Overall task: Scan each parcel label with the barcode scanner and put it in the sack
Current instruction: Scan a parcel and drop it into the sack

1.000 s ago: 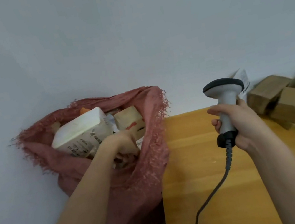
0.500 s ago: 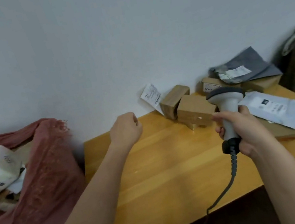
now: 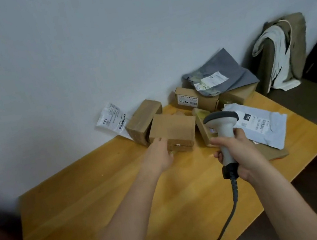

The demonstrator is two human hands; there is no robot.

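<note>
Left hand (image 3: 159, 155) has reached the cardboard box (image 3: 173, 131), fingers loosely touching; right hand (image 3: 241, 154) grips scanner (image 3: 223, 128).

Cloth-draped chair (image 3: 305, 99) beside wooden table (image 3: 96, 203)

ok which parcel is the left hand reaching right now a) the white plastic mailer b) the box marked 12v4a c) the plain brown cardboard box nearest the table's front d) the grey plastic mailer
c: the left hand has its fingers at the near corner of the plain brown cardboard box, while the right hand holds the grey handheld barcode scanner.
</note>
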